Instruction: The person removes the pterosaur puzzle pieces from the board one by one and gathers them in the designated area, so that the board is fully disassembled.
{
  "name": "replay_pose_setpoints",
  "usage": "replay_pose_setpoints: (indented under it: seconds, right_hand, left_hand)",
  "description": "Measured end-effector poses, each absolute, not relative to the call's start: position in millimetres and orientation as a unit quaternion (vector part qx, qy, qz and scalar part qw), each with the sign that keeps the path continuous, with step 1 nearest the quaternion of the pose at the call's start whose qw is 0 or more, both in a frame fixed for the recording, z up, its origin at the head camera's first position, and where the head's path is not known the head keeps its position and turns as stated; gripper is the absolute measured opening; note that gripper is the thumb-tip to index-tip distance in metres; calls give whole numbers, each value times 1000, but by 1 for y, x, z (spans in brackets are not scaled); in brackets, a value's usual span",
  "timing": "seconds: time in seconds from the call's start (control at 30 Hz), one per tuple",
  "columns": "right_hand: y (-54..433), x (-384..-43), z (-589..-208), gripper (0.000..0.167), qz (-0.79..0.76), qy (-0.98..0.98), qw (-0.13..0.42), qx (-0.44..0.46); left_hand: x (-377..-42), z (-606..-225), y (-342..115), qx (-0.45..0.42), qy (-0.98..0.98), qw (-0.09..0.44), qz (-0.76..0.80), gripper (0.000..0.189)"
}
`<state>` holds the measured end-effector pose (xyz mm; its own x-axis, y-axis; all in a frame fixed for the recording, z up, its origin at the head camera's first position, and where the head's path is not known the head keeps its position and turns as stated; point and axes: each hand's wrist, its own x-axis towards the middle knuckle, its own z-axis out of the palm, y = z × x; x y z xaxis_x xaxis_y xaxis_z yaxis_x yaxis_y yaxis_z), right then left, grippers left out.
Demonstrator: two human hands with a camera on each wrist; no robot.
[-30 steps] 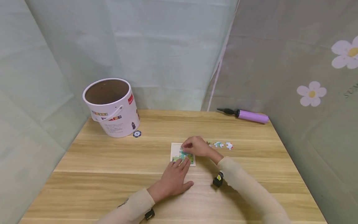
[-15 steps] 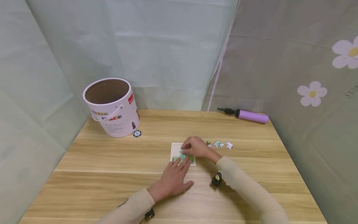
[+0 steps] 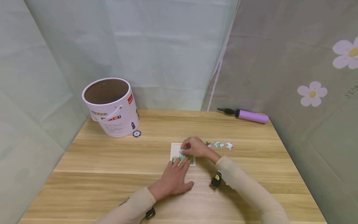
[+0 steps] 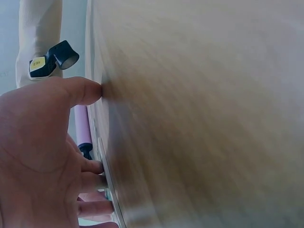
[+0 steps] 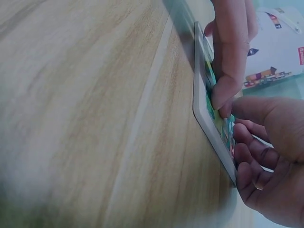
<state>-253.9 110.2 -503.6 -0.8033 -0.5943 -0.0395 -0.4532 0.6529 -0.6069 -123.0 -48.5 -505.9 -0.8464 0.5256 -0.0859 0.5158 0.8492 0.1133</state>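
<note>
Fingers of the right hand pinch a teal piece at the puzzle tray. I see the left hand resting outspread on it.

A satin-sheened wood-grain tabletop sets its streaked surface against a matt, wood-like puzzle tray and smooth, printed puzzle pieces. Creased, matt cloth hangings contrast with a smooth, plastic-looking bucket and a pump of sleek plastic with a dark plastic nozzle. Soft, matt knit sleeves, finely ribbed, meet hard plastic wrist cameras.
</note>
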Motion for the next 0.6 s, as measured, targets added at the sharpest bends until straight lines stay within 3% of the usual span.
replay_pose_setpoints:
  seconds: [0.6]
  right_hand:
    - [109,-254,-503,6,-315,888,149,-301]
  left_hand:
    - [-123,-499,-47,262,960,86,53,85]
